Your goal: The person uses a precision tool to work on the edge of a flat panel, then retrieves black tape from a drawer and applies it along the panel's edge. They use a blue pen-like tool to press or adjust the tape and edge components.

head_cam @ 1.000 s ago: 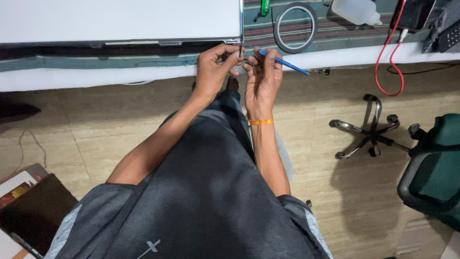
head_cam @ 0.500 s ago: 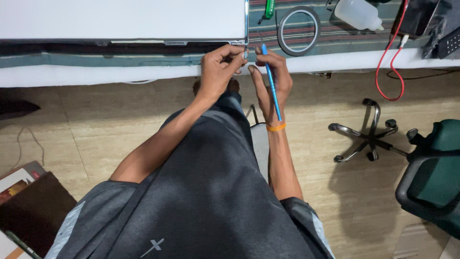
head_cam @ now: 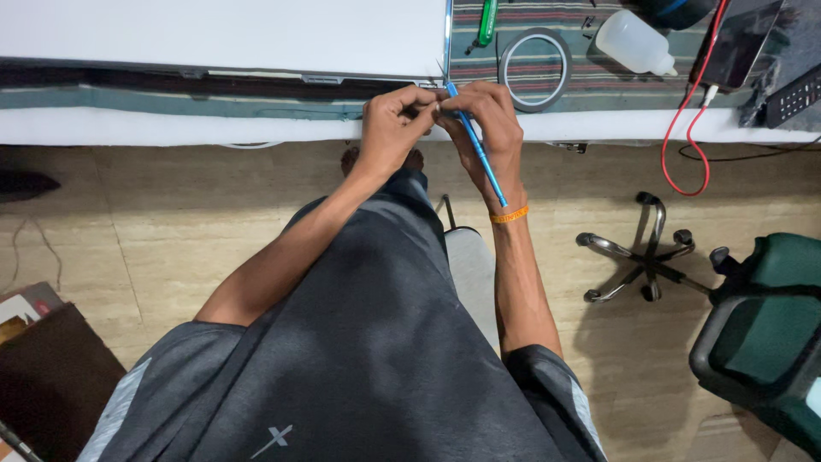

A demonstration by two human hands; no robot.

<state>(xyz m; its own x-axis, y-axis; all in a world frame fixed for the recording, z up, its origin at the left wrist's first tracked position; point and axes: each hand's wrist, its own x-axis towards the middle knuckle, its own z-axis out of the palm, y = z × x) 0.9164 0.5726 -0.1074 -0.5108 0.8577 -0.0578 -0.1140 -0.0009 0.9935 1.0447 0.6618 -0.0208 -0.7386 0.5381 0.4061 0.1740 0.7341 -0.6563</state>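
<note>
Your right hand (head_cam: 487, 128) grip holds the thin blue plastic tool (head_cam: 475, 147), shaft now angled down twd your wrist vs 1 s ago, tip at the white flat panel (head_cam: 256, 34) corner on the surface. Left hand (head_cam: 389, 128) fingers pinched shut by the tip; can't tell on what.

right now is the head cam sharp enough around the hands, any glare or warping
Head view: the left hand, right hand and thin blue tool are in focus, with no motion blur; the big white panel is bright and nearly featureless; wide-lens warping bows the table edge; soft shadow lies beneath the chair base.
</note>
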